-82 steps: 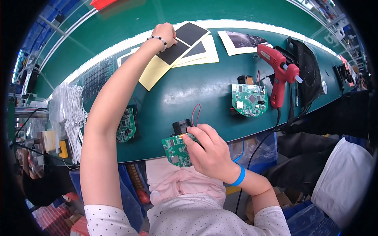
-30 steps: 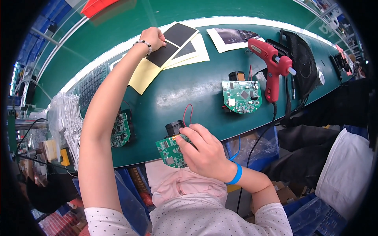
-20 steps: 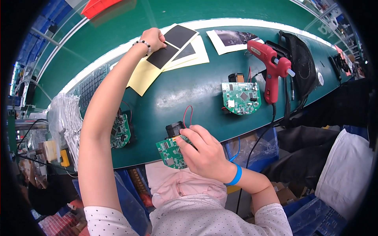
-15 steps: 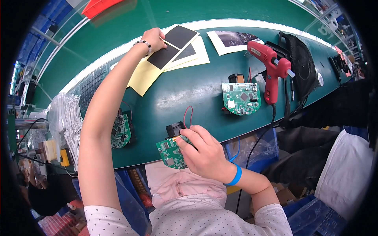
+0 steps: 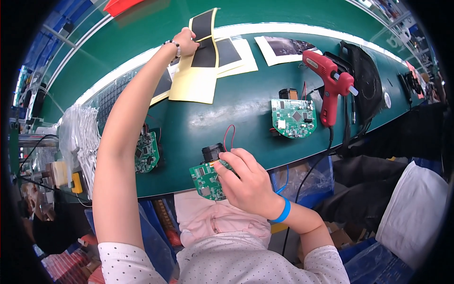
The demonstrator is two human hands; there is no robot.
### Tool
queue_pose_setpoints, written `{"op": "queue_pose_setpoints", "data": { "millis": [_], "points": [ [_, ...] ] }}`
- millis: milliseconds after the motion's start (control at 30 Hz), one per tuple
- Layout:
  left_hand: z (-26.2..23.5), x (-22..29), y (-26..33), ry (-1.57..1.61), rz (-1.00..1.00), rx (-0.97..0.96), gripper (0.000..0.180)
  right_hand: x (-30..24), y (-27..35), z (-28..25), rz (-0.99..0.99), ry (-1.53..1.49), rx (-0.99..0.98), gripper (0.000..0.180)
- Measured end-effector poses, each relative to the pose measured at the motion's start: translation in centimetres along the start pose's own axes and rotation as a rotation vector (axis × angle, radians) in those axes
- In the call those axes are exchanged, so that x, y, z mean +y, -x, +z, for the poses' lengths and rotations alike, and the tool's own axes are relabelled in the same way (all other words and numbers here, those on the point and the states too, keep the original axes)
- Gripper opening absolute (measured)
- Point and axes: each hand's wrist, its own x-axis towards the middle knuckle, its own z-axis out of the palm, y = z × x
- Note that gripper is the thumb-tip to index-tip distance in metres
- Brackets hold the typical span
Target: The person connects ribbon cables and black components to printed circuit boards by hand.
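Two bare hands work over a green workbench (image 5: 246, 109). Reaching far forward, the left hand (image 5: 185, 42) pinches a yellow backing sheet (image 5: 198, 80) carrying black pads, its top edge lifted off the bench. At the near edge, the right hand (image 5: 243, 182) closes its fingers around a green circuit board (image 5: 204, 177) with a black part and red wire attached. Another circuit board (image 5: 293, 117) lies near a red glue gun (image 5: 328, 83) further right.

Green circuit board (image 5: 207, 176), yellow-backed black sheet (image 5: 201, 61), red glue gun (image 5: 328, 83)
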Motion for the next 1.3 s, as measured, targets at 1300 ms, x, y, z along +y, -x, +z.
{"op": "queue_pose_setpoints", "data": {
  "millis": [1300],
  "points": [
    [-4.2, 6.8, 21.1, 0.457, 0.277, -0.762, 0.041, 0.3, 0.1, 0.6, -0.011, -0.030, 0.120, 0.026]
  ]
}}
